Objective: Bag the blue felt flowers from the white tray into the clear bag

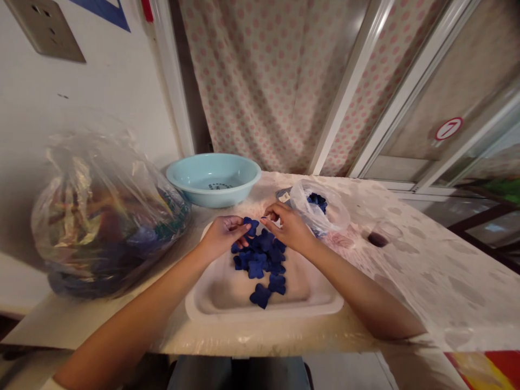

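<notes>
On the table (406, 260), above the white tray (203, 300), the left hand (225, 234) pinches a blue flower (251, 226); the right hand (287, 225) has fingertips nearly together.

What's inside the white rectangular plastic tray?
A loose heap of dark blue flower-shaped pieces lies in the white tray; the floor beneath and some lower pieces are covered.

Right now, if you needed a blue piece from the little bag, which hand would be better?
Probably the right hand. It's closer to the little bag, while the left hand is farther off and holding a blue flower. I can't tell if the right fingers pinch something tiny.
</notes>
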The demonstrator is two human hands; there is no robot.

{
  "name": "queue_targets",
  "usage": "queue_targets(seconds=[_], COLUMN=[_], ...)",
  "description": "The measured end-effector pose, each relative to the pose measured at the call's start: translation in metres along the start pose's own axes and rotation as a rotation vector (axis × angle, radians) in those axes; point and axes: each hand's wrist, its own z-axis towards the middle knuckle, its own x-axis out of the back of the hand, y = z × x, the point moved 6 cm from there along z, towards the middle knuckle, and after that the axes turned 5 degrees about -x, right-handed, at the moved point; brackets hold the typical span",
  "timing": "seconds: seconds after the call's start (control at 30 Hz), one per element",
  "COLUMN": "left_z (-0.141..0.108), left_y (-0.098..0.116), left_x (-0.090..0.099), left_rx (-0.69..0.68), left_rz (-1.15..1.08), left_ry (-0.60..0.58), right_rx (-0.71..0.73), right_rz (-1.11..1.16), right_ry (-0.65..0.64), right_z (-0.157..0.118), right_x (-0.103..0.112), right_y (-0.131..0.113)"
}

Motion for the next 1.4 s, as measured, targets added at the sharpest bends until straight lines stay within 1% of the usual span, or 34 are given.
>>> queue_targets(seconds=[0.07, 0.13, 0.17, 0.23, 0.3, 0.4, 0.5, 0.63, 0.73, 0.8, 0.87, 0.93, 1.0, 1.1, 1.17, 1.27, 1.4], left_z=[0.0, 0.0, 0.0, -0.001, -0.002, -0.004, -0.005, -0.005, -0.003, -0.002, 0.0, 0.002, 0.002, 0.001, 0.0, 0.0, -0.001], left_y=[0.0, 0.0, 0.0, 0.001, 0.003, 0.005, 0.006, 0.007, 0.008, 0.006, 0.002, -0.002, -0.004, -0.002, -0.001, 0.0, 0.0], left_x=[0.0, -0.003, -0.005, -0.009, -0.014, -0.019, -0.019, -0.017, -0.014, -0.01, -0.007, -0.005, -0.006, -0.008, -0.01, -0.012, -0.013], left_rx=[0.015, 0.012, 0.006, -0.006, -0.013, -0.007, 0.013, 0.011, -0.003, 0.004, 0.026, 0.048, 0.059, 0.043, 0.035, 0.041, 0.032], left_rz=[-0.057, -0.127, -0.159, -0.203, -0.23, -0.273, -0.285, -0.243, -0.226, -0.24, -0.261, -0.274, -0.281, -0.302, -0.309, -0.309, -0.298], left_ry=[-0.009, -0.037, -0.06, -0.114, -0.166, -0.205, -0.196, -0.181, -0.144, -0.091, -0.038, -0.018, -0.036, -0.071, -0.084, -0.098, -0.107], right_rx=[0.164, 0.315, 0.368, 0.414, 0.412, 0.395, 0.385, 0.374, 0.3, 0.223, 0.149, 0.126, 0.177, 0.322, 0.382, 0.416, 0.418], right_rz=[-0.087, -0.168, -0.209, -0.284, -0.326, -0.296, -0.227, -0.17, -0.122, -0.1, -0.11, -0.143, -0.188, -0.267, -0.293, -0.27, -0.253], right_ry=[-0.035, -0.122, -0.159, -0.189, -0.178, -0.152, -0.123, -0.13, -0.111, -0.086, -0.077, -0.073, -0.072, -0.111, -0.119, -0.087, -0.075], right_z=[-0.004, -0.009, -0.012, -0.015, -0.015, -0.013, -0.012, -0.011, -0.008, -0.005, -0.003, -0.003, -0.004, -0.009, -0.011, -0.011, -0.009], right_x=[-0.001, -0.006, -0.008, -0.011, -0.011, -0.009, -0.005, -0.005, -0.005, -0.004, -0.003, -0.002, -0.001, -0.006, -0.008, -0.007, -0.006], right_y=[-0.012, -0.024, -0.028, -0.033, -0.033, -0.031, -0.028, -0.024, -0.019, -0.014, -0.011, -0.011, -0.016, -0.025, -0.028, -0.028, -0.027])
